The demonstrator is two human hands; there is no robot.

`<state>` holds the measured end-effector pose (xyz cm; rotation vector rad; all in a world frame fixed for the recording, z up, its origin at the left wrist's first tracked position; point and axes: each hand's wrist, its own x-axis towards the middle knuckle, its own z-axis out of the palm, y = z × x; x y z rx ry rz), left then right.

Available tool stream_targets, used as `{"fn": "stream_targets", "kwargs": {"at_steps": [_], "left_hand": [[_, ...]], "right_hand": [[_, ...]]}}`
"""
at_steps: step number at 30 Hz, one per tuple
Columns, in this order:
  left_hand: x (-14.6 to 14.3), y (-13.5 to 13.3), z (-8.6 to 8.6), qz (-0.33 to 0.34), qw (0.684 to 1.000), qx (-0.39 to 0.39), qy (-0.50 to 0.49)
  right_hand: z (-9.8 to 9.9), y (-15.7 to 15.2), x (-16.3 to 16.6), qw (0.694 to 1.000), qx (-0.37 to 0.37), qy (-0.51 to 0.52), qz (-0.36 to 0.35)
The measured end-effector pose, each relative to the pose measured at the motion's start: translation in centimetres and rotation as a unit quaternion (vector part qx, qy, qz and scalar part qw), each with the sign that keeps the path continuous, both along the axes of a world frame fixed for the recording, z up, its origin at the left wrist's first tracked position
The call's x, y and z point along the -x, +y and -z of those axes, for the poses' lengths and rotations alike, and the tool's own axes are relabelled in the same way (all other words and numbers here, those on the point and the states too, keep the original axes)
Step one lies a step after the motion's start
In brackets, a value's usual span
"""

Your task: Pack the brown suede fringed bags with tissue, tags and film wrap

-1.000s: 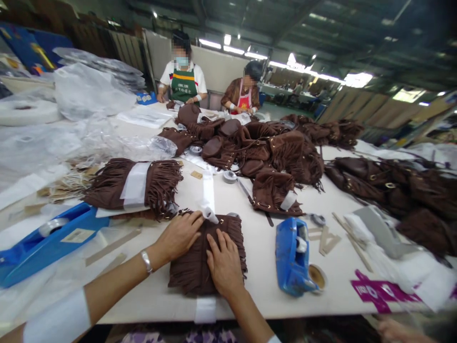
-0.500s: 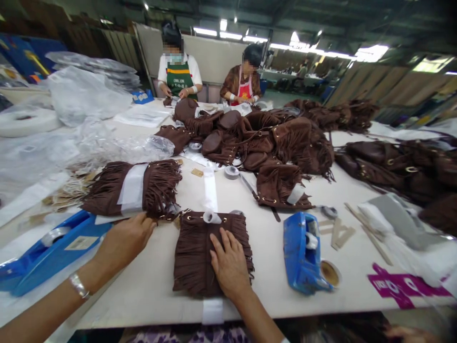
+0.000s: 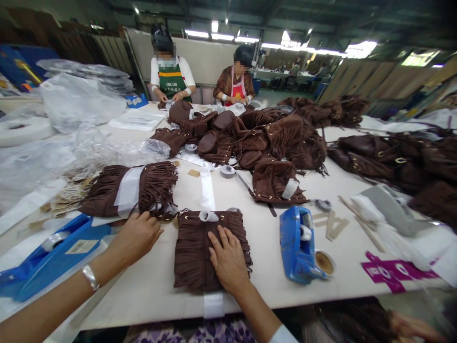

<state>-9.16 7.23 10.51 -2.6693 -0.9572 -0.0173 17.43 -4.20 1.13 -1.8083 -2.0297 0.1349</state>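
A brown fringed bag (image 3: 194, 250) lies flat on the white table (image 3: 157, 286) in front of me, across a white paper strip (image 3: 207, 190) that shows beyond its far edge and at the table's near edge. My right hand (image 3: 228, 259) presses flat on the bag's right half, fingers spread. My left hand (image 3: 137, 236) rests on the table left of the bag, fingers loosely bent, holding nothing, next to the edge of a second fringed bag (image 3: 128, 190) wrapped in a white band.
A blue tape dispenser (image 3: 298, 245) stands right of the bag, another blue dispenser (image 3: 50, 255) at the left. A pile of brown fringed bags (image 3: 257, 138) fills the middle and right. Clear plastic bags (image 3: 82, 100) lie at left. Two people (image 3: 171, 78) work at the far end.
My left hand has left the bag's top left corner and moved left onto the table near the wrapped bag. My right hand stays pressed on the bag.
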Motion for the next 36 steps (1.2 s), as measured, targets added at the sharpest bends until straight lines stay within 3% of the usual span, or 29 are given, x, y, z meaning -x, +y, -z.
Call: {"fn": "stream_targets", "kwargs": {"at_steps": [4,7,11,14,16,19,21,23,26,30,32,36], "left_hand": [[-3.6,-2.6,1.3,0.022,0.999,0.009,-0.036],[-5.5,-2.4,3.1,0.055,0.998,0.012,-0.042],[-2.5,-1.3,3.9,0.03,0.999,0.004,-0.044],[-1.7,-2.7,3.7,-0.019,0.996,0.0,-0.088],[-4.4,-5.1,3.8,0.03,0.983,0.063,-0.171],[-11.4,-8.0,5.0,0.074,0.945,0.166,-0.273],[-15.3,-8.2,6.6,0.05,0.93,0.19,-0.311],[-17.0,-7.1,8.4,0.031,0.927,0.195,-0.32],[-16.1,-5.3,10.7,0.018,0.926,0.205,-0.318],[-14.3,-4.5,11.6,0.034,0.932,0.224,-0.283],[-14.1,-4.4,11.5,0.046,0.936,0.234,-0.261],[-13.7,-3.9,11.1,0.071,0.939,0.254,-0.219]], "right_hand": [[-0.2,0.0,0.1,1.0,0.007,0.002,0.0],[-0.6,-0.3,0.1,1.0,0.014,-0.001,-0.002],[-0.9,-0.5,0.0,1.0,0.021,0.004,-0.006],[-1.0,-0.6,-0.2,1.0,0.026,0.007,-0.003],[-1.0,-0.6,-0.3,1.0,0.028,0.008,-0.002],[-0.7,-0.6,-0.1,0.999,0.027,0.0,-0.017],[-0.6,-0.5,0.1,0.999,0.02,-0.008,-0.032],[-0.8,-0.3,0.1,1.0,0.011,-0.002,-0.027],[-1.2,-0.3,-1.1,0.999,0.005,0.025,-0.038],[-1.1,-2.3,-5.7,0.994,0.022,0.016,-0.103],[-0.9,-4.1,-8.4,0.997,0.038,-0.014,-0.059],[-1.4,-6.8,-11.0,0.985,0.057,-0.063,0.15]]}}
